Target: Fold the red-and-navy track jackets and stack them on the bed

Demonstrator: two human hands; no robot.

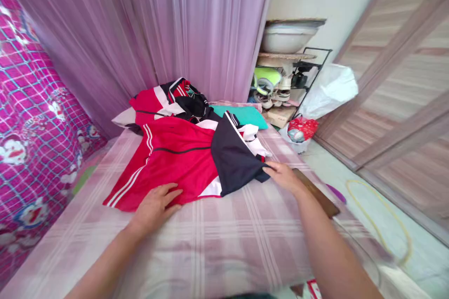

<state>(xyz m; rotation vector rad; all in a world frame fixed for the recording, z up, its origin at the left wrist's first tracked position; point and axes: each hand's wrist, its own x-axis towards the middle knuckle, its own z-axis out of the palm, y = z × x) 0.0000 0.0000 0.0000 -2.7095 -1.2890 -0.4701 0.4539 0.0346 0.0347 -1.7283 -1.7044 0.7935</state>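
A red, white and navy jacket (182, 149) lies spread on the bed, with double white stripes along its left side and a dark line across the red. My left hand (157, 205) rests on the red cloth at the near edge, fingers spread and holding nothing. At the right end, my right hand (280, 175) pinches the edge of the navy part between thumb and fingers. Behind the jacket sits a heap of similar red, white and black clothes (157, 100). More white and dark cloth (250, 133) shows beyond the navy part.
A plaid sheet (224, 243) covers the bed. A teal cushion-like item (242, 117) and purple curtain (203, 32) are behind. Right of my right forearm lies a flat brown object (317, 191). A shoe rack (312, 74), red bag (303, 126) and wooden doors (393, 79) stand beyond.
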